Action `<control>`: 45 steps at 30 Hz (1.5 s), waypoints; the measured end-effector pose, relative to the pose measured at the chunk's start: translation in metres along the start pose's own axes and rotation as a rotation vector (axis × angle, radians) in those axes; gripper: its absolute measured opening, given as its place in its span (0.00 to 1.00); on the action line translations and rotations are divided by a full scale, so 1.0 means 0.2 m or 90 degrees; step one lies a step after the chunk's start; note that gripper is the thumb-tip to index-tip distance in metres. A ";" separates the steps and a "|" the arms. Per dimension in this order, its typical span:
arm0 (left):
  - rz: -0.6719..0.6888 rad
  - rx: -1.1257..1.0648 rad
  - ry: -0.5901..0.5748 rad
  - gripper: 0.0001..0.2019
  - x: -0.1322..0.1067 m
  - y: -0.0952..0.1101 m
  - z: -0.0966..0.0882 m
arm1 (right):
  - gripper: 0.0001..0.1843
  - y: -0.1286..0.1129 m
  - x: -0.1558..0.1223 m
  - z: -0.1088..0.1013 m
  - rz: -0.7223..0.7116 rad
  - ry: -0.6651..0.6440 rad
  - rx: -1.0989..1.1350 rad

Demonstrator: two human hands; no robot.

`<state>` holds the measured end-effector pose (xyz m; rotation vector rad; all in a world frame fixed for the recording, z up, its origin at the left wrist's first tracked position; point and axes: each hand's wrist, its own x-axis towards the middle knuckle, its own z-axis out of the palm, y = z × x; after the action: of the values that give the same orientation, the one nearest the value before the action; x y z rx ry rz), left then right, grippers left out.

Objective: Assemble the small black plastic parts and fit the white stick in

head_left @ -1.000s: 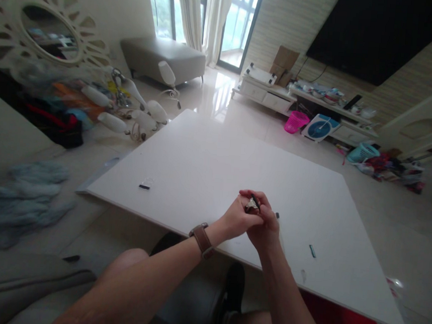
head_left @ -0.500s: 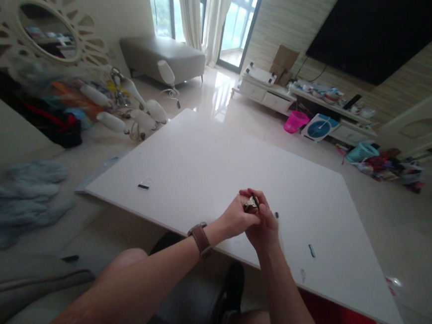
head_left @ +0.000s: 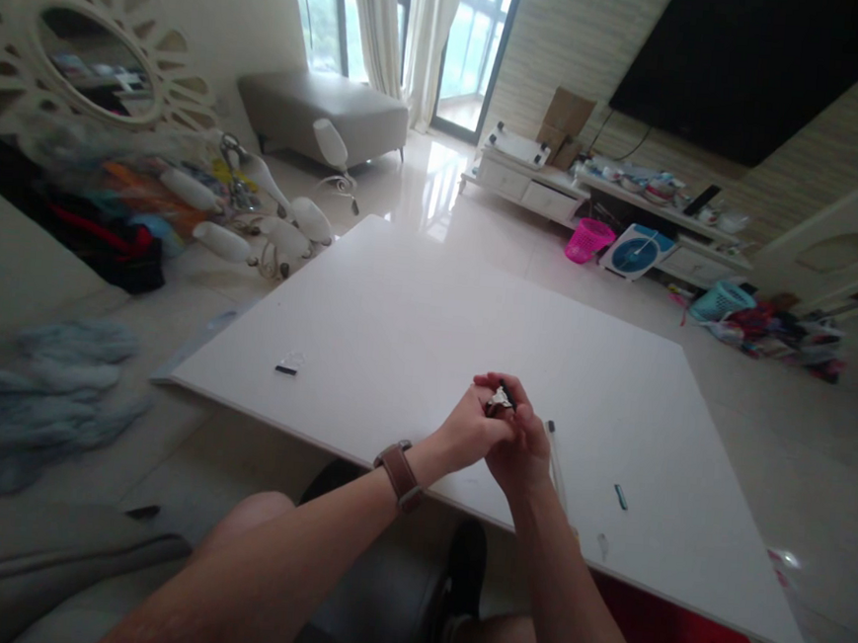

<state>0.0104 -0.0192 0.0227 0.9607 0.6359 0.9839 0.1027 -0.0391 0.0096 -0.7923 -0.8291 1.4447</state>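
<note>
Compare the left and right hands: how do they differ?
The left hand has a brown watch at its wrist; the right hand has a bare wrist. The left hand's forearm slants in from the lower left; the right hand's forearm comes up more steeply from below. Shared: both are closed on one small object, dark and silvery, above the near part of the white table.
</note>
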 end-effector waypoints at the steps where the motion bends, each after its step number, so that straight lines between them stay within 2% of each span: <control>1: 0.000 0.000 -0.003 0.08 0.00 0.00 0.00 | 0.20 0.00 0.00 0.00 -0.002 0.002 -0.004; 20: -0.002 0.005 0.001 0.08 0.00 -0.01 0.00 | 0.19 0.00 0.00 0.00 -0.005 -0.009 0.000; 33: 0.035 0.013 -0.011 0.09 0.00 -0.02 0.00 | 0.19 0.00 0.00 0.00 0.000 -0.006 0.003; 42: 0.035 0.027 -0.021 0.09 0.01 -0.04 -0.01 | 0.23 -0.01 0.01 0.02 0.007 0.000 0.035; 45: 0.041 0.030 -0.009 0.09 0.01 -0.04 -0.01 | 0.19 -0.01 0.01 0.02 0.003 -0.001 0.038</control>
<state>0.0129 -0.0187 0.0155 1.0332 0.6223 1.0219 0.1003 -0.0380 0.0126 -0.7492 -0.7825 1.4676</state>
